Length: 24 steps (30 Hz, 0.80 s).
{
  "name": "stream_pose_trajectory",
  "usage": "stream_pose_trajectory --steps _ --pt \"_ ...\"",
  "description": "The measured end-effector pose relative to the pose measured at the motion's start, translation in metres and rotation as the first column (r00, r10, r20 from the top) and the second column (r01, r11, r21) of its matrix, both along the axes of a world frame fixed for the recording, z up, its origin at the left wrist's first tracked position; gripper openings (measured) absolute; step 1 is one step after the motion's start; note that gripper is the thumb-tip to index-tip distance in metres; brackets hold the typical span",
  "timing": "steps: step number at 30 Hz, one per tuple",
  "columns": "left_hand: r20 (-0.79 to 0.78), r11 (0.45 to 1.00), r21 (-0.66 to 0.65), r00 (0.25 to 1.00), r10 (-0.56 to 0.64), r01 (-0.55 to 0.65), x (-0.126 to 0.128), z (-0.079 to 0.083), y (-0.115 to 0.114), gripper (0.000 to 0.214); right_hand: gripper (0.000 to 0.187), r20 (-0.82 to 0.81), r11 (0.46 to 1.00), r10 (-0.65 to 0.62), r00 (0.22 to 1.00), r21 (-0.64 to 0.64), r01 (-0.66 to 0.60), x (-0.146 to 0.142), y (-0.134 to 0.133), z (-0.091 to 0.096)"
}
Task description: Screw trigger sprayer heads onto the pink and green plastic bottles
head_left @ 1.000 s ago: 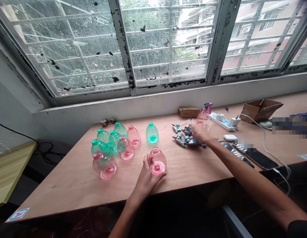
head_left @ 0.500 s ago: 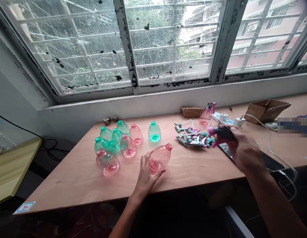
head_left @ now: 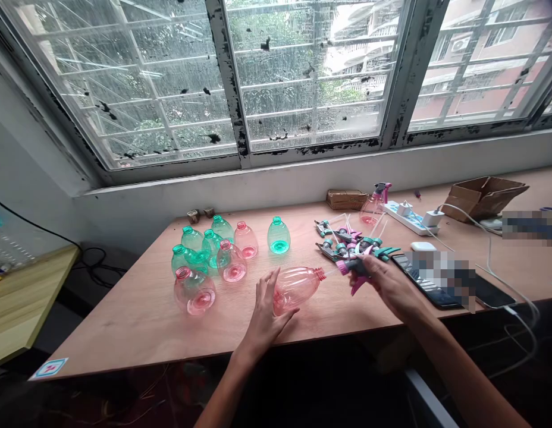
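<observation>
My left hand [head_left: 270, 309] is closed around the base of a clear pink spray bottle [head_left: 299, 286], which lies tilted with its open neck toward the right. My right hand [head_left: 387, 282] grips a black and pink trigger sprayer head [head_left: 354, 268]. Its pink collar faces the bottle's neck, a small gap apart, and the thin tube seems to reach the opening. Just behind it lies a pile of trigger sprayer heads [head_left: 347, 241] in pink, green and black, with white tubes.
Several green bottles [head_left: 222, 227] and pink bottles [head_left: 194, 290] stand at the left, one green bottle [head_left: 279, 236] apart. At the back are an assembled spray bottle [head_left: 373, 208], a power strip [head_left: 410, 219] and a cardboard box [head_left: 481, 199]. Phones [head_left: 430, 291] lie right.
My right hand has brought the sprayer head left and down to the bottle's neck. The pink bottle now leans further over to the right, still in my left hand.
</observation>
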State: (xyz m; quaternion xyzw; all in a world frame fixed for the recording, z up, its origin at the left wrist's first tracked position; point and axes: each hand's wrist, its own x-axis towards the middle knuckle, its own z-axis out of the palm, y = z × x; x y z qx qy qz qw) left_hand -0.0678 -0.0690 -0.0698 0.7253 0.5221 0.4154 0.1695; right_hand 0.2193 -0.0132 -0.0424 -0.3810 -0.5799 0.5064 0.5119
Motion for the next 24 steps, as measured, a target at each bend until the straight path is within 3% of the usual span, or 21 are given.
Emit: stream_pose_trajectory --steps 4,10,13,17,22,24 --pt "-0.021 0.998 0.029 0.999 -0.046 0.046 0.0 0.001 0.0 0.082 0.045 -0.021 0.974 0.185 0.983 -0.129 -0.186 -0.021 -0.01 -0.011" --pt "0.048 0.992 -0.028 0.991 -0.121 0.123 -0.001 0.0 0.002 0.078 0.05 -0.102 0.955 0.182 0.978 -0.217 -0.201 -0.034 -0.013 -0.022" --pt "0.081 0.989 -0.079 0.99 -0.119 0.125 -0.001 -0.001 0.001 0.085 0.051 -0.125 0.956 0.163 0.979 -0.226 -0.188 -0.036 -0.012 -0.029" --pt "0.203 0.976 -0.19 0.977 -0.067 0.106 0.0 -0.001 0.0 0.074 0.05 -0.11 0.956 0.178 0.978 -0.217 -0.198 -0.037 -0.011 -0.035" --pt "0.17 0.969 -0.237 0.985 -0.033 0.074 0.0 -0.004 0.001 0.105 0.046 -0.099 0.949 0.223 0.97 -0.207 -0.239 -0.034 -0.01 -0.034" --pt "0.164 0.97 -0.234 0.986 -0.018 0.057 -0.001 -0.004 0.001 0.096 0.047 -0.107 0.951 0.213 0.971 -0.205 -0.231 -0.032 -0.009 -0.034"
